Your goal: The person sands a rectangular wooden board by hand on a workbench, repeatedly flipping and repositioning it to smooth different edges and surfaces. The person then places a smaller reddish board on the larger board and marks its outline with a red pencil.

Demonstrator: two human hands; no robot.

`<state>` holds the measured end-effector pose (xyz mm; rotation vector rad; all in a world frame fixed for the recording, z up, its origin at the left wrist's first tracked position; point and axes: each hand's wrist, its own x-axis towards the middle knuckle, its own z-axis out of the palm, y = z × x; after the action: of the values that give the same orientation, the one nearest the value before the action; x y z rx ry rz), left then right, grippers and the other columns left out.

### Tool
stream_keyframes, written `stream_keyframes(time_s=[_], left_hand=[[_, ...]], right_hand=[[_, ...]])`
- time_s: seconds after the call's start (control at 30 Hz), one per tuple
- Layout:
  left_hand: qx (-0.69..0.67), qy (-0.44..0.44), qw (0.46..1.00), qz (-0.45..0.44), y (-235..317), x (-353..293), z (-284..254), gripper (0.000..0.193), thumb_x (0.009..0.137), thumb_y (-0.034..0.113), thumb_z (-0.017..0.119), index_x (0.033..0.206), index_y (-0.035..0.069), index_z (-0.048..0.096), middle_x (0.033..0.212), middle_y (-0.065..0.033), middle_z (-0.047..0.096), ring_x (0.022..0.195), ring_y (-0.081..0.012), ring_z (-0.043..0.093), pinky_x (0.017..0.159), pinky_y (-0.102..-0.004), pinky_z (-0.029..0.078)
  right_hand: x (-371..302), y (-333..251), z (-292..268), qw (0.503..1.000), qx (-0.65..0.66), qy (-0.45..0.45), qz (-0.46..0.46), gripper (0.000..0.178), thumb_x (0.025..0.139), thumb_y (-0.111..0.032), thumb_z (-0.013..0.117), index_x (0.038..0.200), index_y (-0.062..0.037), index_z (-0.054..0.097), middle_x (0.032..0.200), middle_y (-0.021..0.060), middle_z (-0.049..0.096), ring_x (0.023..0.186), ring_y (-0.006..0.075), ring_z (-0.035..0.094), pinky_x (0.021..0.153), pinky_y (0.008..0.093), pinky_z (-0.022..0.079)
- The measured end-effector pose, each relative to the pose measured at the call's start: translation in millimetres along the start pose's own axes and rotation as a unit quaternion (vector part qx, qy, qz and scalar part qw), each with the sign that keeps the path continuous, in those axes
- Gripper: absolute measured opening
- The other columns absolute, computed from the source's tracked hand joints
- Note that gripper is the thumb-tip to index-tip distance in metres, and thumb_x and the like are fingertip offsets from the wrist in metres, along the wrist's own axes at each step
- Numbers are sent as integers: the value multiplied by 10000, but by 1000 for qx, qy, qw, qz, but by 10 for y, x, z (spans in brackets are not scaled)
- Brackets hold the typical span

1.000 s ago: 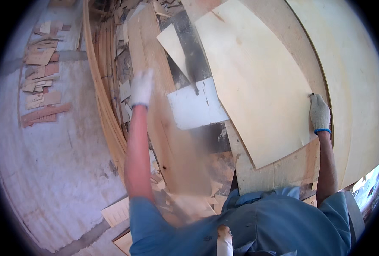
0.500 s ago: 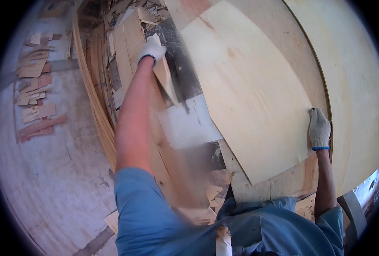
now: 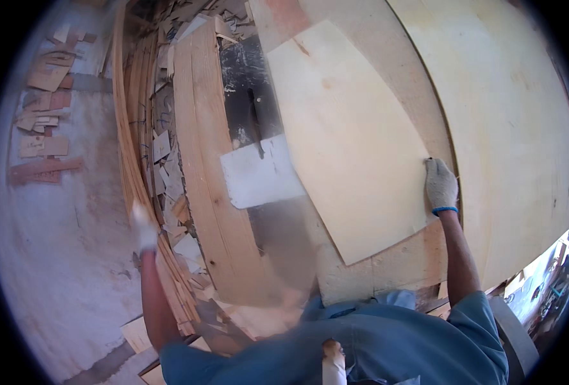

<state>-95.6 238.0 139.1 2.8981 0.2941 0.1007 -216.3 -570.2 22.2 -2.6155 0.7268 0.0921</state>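
My right hand, in a pale knit glove with a blue cuff, is closed at the right edge of a thin, light wood veneer sheet. A small dark spot shows at its fingertips. My left hand, in a whitish glove, is smeared by motion beside long thin wood strips on the left, so its fingers cannot be read. Left of the sheet lies a scuffed black plate with a narrow dark slit, its near end running into a white plate.
A long plank runs along the black plate's left side. Scrap wood pieces fill the gap beyond it. A large pale board stands at the right. More offcuts lie on the grey floor.
My left hand has swung from above the black plate down and left; the wood offcut it held is no longer visible. My right hand stays at the sheet's edge.
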Motion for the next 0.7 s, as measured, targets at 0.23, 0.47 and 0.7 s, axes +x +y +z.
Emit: stream_keyframes(time_s=[0.23,0.47,0.7], left_hand=[[73,-18,918,-390,-1252,-4401,-307,455,1033,168,450,1467,37,418,1393,-195,535,1257,-296,514,1059,-406,411],[222,-519,778,-277,-290,-7156,954,404,995,178,525,1380,54,524,1264,-204,616,1084,-304,614,936,-422,507],[-180,-329,922,-98,365,-6347,2622,126,976,107,543,1023,55,648,857,-45,665,776,-199,638,689,-362,524]], right_hand=[[-34,-134,-162,999,42,-17,25,398,1022,-411,427,1062,-107,680,1066,197,691,1023,437,631,866,537,490],[151,28,-118,992,89,-91,-3,607,991,-520,475,1103,40,681,1059,312,667,1051,419,647,922,477,475],[-896,631,-209,950,291,-76,84,665,998,-523,490,1097,105,684,1081,209,716,965,294,655,885,415,485]])
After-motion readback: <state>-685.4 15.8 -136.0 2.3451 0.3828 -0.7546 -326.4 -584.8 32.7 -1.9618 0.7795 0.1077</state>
